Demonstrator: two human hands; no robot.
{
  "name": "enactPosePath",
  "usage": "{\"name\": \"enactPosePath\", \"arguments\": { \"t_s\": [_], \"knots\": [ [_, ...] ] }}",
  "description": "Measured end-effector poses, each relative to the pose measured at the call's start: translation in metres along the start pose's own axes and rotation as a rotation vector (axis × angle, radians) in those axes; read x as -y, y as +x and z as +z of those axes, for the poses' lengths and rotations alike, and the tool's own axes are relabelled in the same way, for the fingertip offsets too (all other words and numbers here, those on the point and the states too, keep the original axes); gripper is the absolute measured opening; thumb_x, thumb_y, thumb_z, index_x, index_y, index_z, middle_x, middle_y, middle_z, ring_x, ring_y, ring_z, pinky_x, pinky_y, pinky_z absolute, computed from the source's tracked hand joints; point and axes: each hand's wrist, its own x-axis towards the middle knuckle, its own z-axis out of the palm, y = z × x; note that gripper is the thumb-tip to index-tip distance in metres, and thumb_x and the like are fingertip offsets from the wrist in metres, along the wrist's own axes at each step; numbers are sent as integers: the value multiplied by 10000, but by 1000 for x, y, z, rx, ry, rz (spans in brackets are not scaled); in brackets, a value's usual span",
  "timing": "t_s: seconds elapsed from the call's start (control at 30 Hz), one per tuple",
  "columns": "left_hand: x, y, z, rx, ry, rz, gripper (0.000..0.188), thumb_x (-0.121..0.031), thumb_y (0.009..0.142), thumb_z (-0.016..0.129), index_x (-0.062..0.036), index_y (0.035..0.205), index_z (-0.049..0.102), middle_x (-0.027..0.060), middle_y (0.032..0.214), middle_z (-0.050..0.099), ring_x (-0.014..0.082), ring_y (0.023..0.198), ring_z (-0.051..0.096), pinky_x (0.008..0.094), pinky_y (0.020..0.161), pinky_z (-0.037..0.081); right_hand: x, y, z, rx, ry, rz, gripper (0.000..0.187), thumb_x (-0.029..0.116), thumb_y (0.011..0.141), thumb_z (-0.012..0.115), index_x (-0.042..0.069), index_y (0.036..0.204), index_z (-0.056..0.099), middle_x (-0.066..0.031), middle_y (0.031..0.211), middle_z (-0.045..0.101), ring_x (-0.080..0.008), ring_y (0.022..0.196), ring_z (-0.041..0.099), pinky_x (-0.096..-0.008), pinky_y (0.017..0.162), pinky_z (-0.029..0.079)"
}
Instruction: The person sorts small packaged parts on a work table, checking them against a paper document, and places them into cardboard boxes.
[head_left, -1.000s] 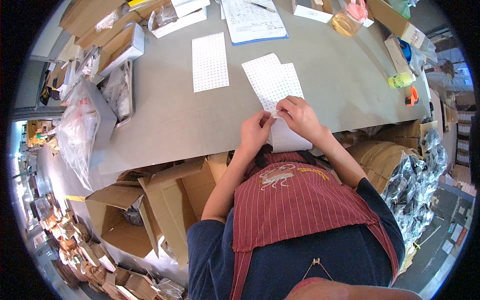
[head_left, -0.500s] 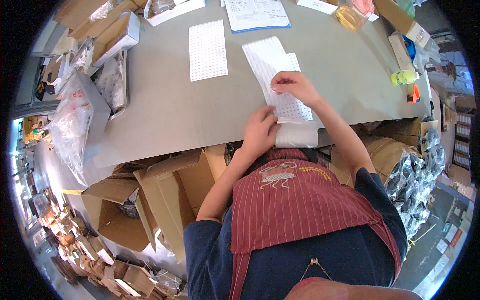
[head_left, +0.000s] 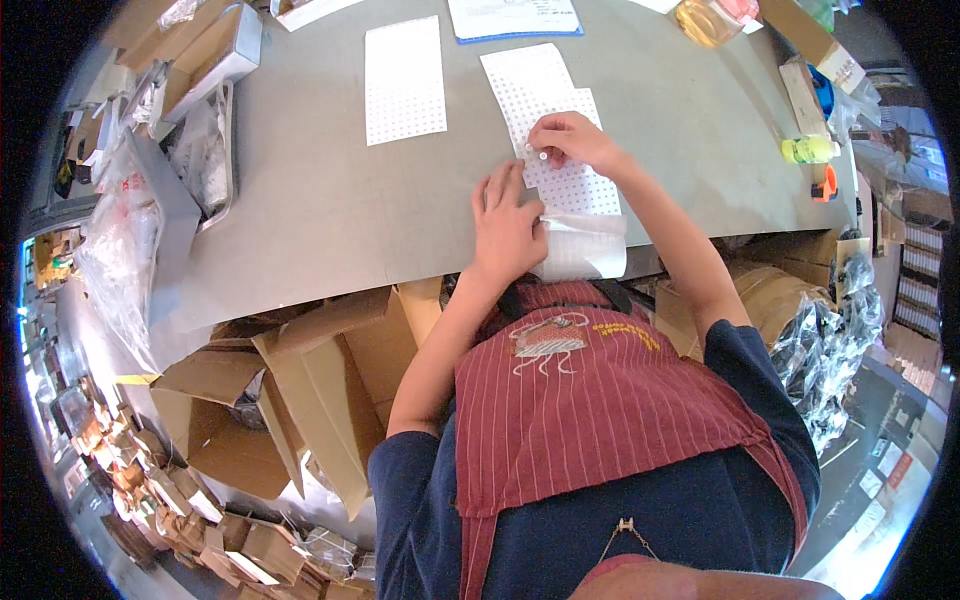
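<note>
My right hand (head_left: 573,142) is closed in a pinch over the dotted sheets, with a small round white sticker (head_left: 543,155) at its fingertips. Beneath it lies a white sheet of small dots (head_left: 575,192), overlapping a longer dotted sheet (head_left: 525,78) that reaches away from me. A translucent film (head_left: 585,246) is folded back at the near end, curling over the table edge. My left hand (head_left: 508,225) rests at the left of these sheets, fingers stretched forward, thumb beside the film. Another dotted sheet (head_left: 405,85) lies apart to the left.
Beyond the sheets is a blue clipboard with papers (head_left: 515,18). A tray with plastic bags (head_left: 208,160) and an open carton (head_left: 210,60) stand at left. On the right are a yellow-green bottle (head_left: 808,150) and an orange tape roll (head_left: 825,184). Cardboard boxes (head_left: 320,385) sit below the table edge.
My right hand has shifted slightly left and away from me, now with a small white sticker visible at its fingertips. My left hand's fingers have straightened forward. The film is folded farther off the dots.
</note>
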Motion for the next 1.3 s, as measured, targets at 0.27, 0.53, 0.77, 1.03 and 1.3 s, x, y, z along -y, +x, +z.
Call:
{"name": "enactPosePath", "arguments": {
  "t_s": [0.27, 0.53, 0.77, 1.03, 1.3],
  "knots": [
    [5, -1, 5, 8, 54, -85, 150, -182, 688, 680, -101, 813, 702, 121, 1450, 463, 313, 1380, 355, 602, 1132, 113, 5, 8, 14, -126, -468, -243, 166, 189, 833, 628, 39, 890, 670, -52, 720, 666, -131, 628, 632, -294, 577, 509],
    [11, -5, 11, -65, -106, -104, 155, -200, 691, 694, -118, 823, 697, 82, 1474, 434, 285, 1401, 334, 601, 1142, 65, 6, 13, 14, -89, -507, -186, 173, 205, 809, 625, 61, 888, 678, -44, 730, 682, -138, 552, 624, -285, 552, 515],
    [11, -7, 11, -73, -108, -113, 179, -213, 693, 696, -124, 849, 705, 80, 1464, 435, 276, 1402, 331, 590, 1147, 47, 3, 11, 21, -138, -575, -214, 135, 183, 840, 622, 51, 867, 639, -10, 654, 615, -97, 522, 557, -270, 516, 473],
    [11, -7, 11, -80, -84, -117, 176, -226, 708, 688, -126, 850, 719, 91, 1432, 454, 269, 1396, 338, 588, 1147, 55, -11, 12, 26, -278, -758, -424, 184, 254, 849, 642, 75, 892, 649, -47, 699, 673, -174, 600, 640, -343, 556, 507],
    [12, -7, 15, -102, -78, -105, 161, -223, 718, 680, -130, 848, 697, 79, 1409, 469, 270, 1382, 359, 588, 1148, 60, 29, 18, 36, -273, -1281, -134, 278, 348, 855, 638, 71, 844, 621, -64, 679, 653, -211, 650, 677, -374, 593, 522]
  ]
}}
